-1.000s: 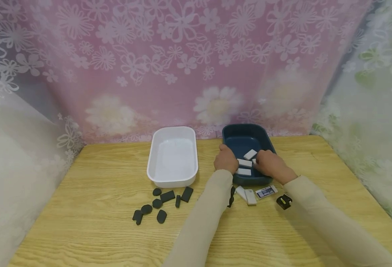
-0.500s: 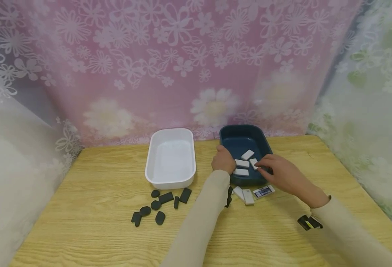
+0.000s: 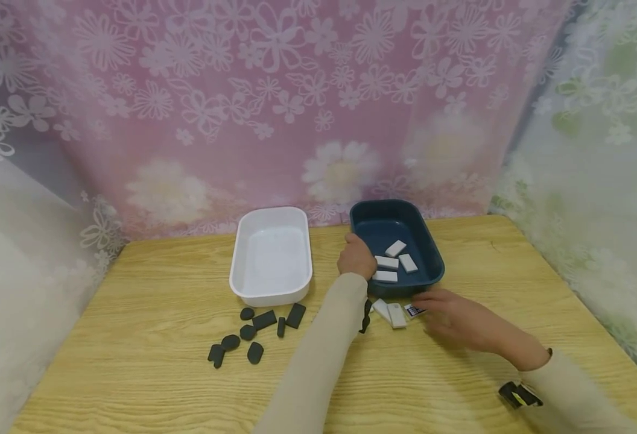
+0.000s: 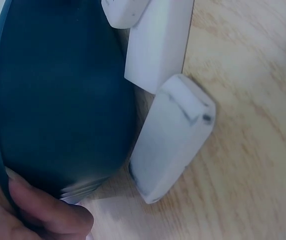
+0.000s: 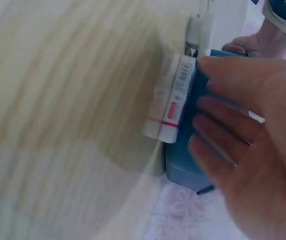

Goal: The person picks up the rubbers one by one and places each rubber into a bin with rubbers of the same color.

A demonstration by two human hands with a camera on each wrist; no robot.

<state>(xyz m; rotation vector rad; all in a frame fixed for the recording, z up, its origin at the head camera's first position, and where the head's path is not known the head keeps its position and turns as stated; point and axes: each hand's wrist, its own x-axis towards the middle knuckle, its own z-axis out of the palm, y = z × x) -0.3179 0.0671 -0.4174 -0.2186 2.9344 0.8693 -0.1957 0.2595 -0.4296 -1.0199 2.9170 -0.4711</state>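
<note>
My left hand (image 3: pixel 356 258) holds the left rim of a dark blue plastic basin (image 3: pixel 434 259); in the left wrist view the fingers (image 4: pixel 48 207) curl over its edge. Several white erasers (image 3: pixel 408 263) lie inside. In front of it, two bare white erasers (image 3: pixel 397 316) rest against each other on the table, one with dark smudges in the left wrist view. Beside them is an eraser in a printed wrapper (image 5: pixel 180 100), partly covered by my right hand (image 3: pixel 462 319) in the head view. The right hand's fingers are extended over it, with no grip visible.
A white plastic basin (image 3: pixel 234 274) stands left of the blue one. Several black pieces, round and rectangular (image 3: pixel 264 320), are scattered in front of it. The wooden table (image 3: pixel 150 337) ends at a pink flowered curtain (image 3: pixel 215 120) behind.
My right hand let go of a white eraser inside the blue basin, then moved out over the front edge, down to the wrapped eraser. My left hand stays on the rim.
</note>
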